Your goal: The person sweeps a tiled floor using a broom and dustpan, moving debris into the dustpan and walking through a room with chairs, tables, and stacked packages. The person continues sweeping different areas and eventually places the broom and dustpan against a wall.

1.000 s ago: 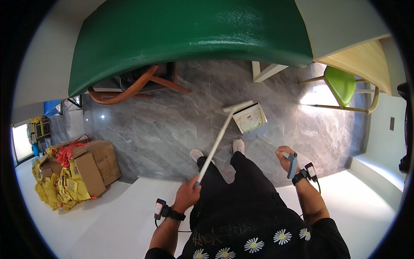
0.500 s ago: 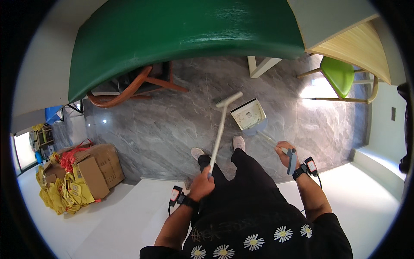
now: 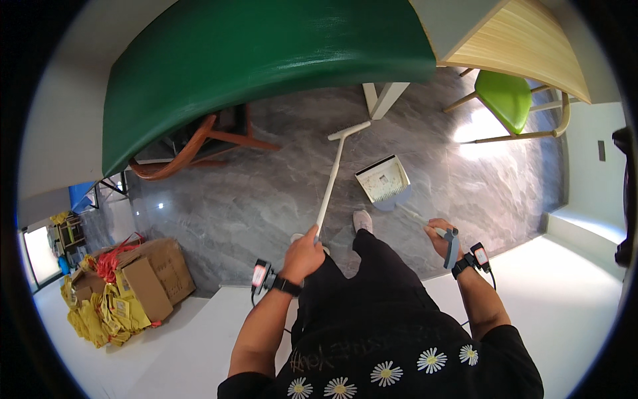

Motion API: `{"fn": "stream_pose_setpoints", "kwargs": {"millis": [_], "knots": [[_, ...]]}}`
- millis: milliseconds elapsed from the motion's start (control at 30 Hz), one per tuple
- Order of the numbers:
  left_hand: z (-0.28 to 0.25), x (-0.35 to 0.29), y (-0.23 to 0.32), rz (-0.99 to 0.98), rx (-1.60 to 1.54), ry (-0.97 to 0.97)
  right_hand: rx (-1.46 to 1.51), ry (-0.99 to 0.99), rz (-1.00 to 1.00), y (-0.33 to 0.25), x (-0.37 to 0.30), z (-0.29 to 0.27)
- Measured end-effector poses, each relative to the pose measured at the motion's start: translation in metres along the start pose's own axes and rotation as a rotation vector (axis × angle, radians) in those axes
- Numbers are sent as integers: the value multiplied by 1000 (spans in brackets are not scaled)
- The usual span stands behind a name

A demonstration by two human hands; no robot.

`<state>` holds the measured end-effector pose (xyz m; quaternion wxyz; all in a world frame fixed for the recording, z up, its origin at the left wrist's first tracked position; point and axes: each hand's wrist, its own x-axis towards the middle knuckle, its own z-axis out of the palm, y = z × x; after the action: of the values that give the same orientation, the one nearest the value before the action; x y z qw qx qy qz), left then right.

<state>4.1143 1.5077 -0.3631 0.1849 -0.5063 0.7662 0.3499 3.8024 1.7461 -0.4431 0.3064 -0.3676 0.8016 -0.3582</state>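
My left hand point(image 3: 305, 255) is closed round the handle of a white broom point(image 3: 330, 181). The broom's narrow head rests out ahead on the grey floor, close to the foot of a white table leg. In my right hand point(image 3: 440, 238) is the handle of a dustpan point(image 3: 385, 183), gripped near its grey top end. The pan is cream with a grey back part, and lies on the floor with its dark front lip pointing away from me. Some specks show inside it. Broom head and dustpan are apart.
A green-topped table point(image 3: 266, 60) spans the far side, with a brown wooden chair point(image 3: 193, 149) under it. At the far right stands a green chair point(image 3: 503, 100) by a wood-topped table point(image 3: 525, 46). Flattened cardboard and yellow bags point(image 3: 123, 289) are piled at the left.
My left hand has pushed the broom farther forward, carrying its head from beside the dustpan toward the white table leg. My right hand and the dustpan have barely moved.
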Motion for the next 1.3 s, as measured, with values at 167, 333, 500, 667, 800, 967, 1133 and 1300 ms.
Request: {"fn": "stream_pose_setpoints", "kwargs": {"millis": [167, 333, 500, 667, 800, 967, 1133, 1300], "knots": [[34, 11, 43, -51, 121, -132, -4, 52, 6, 15, -16, -12], [40, -33, 51, -30, 55, -274, -10, 105, 6, 28, -27, -25], [25, -45, 56, 142, -99, -230, 17, 144, 2, 43, -39, -37], [34, 12, 112, 205, 62, -179, 35, 155, 102, 55, -59, -51], [64, 77, 161, 205, 195, -161, 71, 175, 182, 61, -76, -64], [98, 81, 164, 154, 320, -210, 102, 180, 266, 71, -99, -71], [102, -5, 128, 163, 364, -300, 86, 197, 239, 85, -118, -78], [76, -65, 96, 175, 191, -424, 99, 165, 427, 97, -133, -94]]}}
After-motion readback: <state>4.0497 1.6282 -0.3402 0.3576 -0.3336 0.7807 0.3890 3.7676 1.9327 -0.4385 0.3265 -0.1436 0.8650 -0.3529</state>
